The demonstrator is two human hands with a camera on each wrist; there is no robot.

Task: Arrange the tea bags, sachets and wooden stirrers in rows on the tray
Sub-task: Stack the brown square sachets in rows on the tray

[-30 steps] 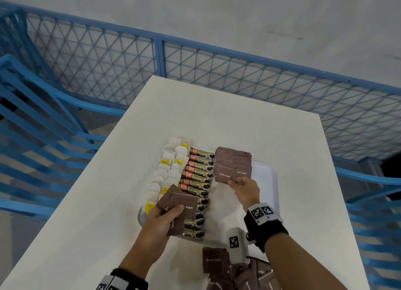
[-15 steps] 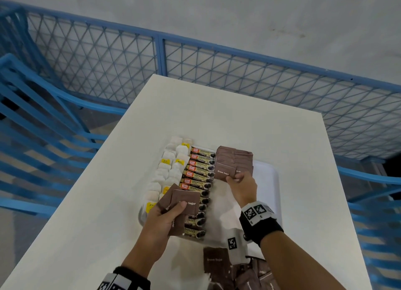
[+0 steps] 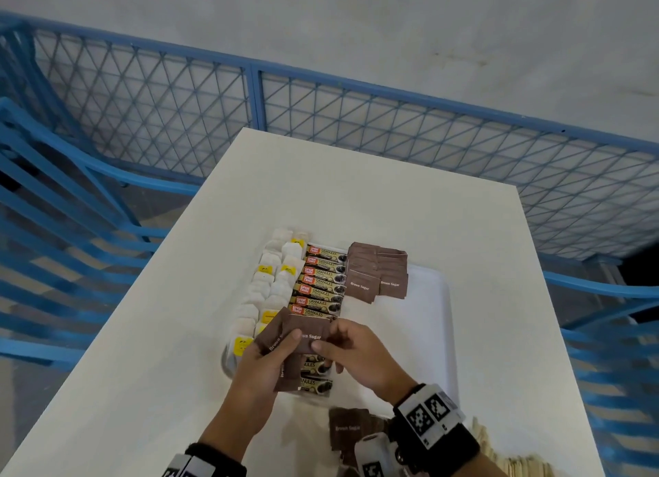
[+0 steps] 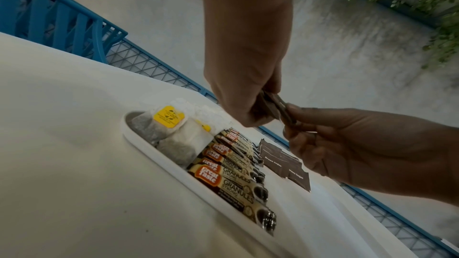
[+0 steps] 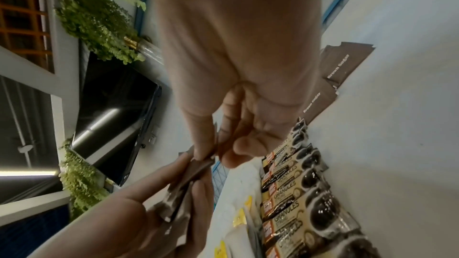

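A: Sachets (image 3: 347, 430) lie loose on the table (image 3: 356, 191) nearest the wrists, brown ones, beside pale wooden stirrers (image 3: 513, 464) at the near right edge, too blurred to count.

B: And past those, at the fingers?

A: The left hand (image 3: 265, 360) grips a small fan of brown sugar sachets (image 3: 285, 337), thumb curled over the top one. The right hand (image 3: 356, 355) pinches that fan's right edge between thumb and forefinger. The left wrist view shows the fan edge-on between the two hands, lifted above the tray (image 3: 431, 334). How many sachets it holds I cannot tell.

B: What do the hands block?

A: They cover the near end of the coffee stick row (image 3: 319, 291), directly under the fingers. I count about seven sticks beyond the fingertips and two more below the hands; any between are hidden.

B: Left of the fingers?

A: Tea bags (image 3: 274, 284) in two columns with yellow tags, overlapping too much for an exact count.

B: Farther on?

A: Beyond the right fingertips, placed brown sugar sachets (image 3: 376, 273) lie in two overlapping columns at the tray's far end, the two nearest showing their print. Behind the table runs a blue mesh fence (image 3: 249, 102).

B: Any change from a second ago?

A: Yes. The right hand was then at the placed sachets, setting one down; it has since come back to the left hand's fan.
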